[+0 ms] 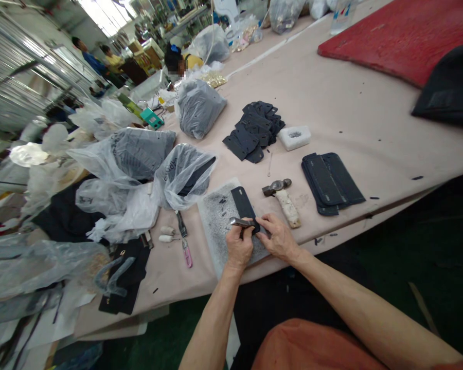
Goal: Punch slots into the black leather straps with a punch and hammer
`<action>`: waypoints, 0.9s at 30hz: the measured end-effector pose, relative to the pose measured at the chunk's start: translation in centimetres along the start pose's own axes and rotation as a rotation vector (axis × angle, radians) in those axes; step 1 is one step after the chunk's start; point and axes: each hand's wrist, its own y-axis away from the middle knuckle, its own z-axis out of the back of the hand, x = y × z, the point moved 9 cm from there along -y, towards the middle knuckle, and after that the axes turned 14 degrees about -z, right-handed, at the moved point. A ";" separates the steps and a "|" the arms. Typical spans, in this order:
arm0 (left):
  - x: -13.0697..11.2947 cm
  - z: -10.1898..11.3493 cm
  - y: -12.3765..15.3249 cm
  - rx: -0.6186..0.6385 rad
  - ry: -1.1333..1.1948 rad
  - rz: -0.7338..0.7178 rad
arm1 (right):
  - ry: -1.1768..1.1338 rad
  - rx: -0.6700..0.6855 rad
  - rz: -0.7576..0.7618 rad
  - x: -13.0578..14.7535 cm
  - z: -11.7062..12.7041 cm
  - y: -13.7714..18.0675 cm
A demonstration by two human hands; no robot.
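Note:
My left hand [239,249] is closed around a metal punch [242,222], which sits over the near end of a black flat piece [242,201] with a small slot at its far end. My right hand [278,237] pinches that piece's near end, close beside the punch. Beneath them is a white board [214,218] speckled with dark marks and small black scraps. Right of the board lies a hammer [287,203] with a wrapped handle. The punch's tip is hidden by my fingers.
Stacked black panels [330,180] lie to the right. Farther back are a pile of black pieces [256,128] and a white block [294,137]. Left are pink-handled snips [187,253] and plastic bags [185,172]. A red board [401,41] lies far right. Another person works across the table.

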 end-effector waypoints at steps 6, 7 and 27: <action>0.4 0.0 0.1 0.007 0.035 0.034 | 0.010 0.009 -0.019 0.0 0.0 0.0; 0.4 0.1 0.1 0.005 0.029 0.027 | 0.012 0.010 -0.021 0.1 0.1 0.0; 0.3 0.4 0.0 0.013 -0.080 -0.048 | 0.009 0.003 -0.032 0.1 0.1 0.0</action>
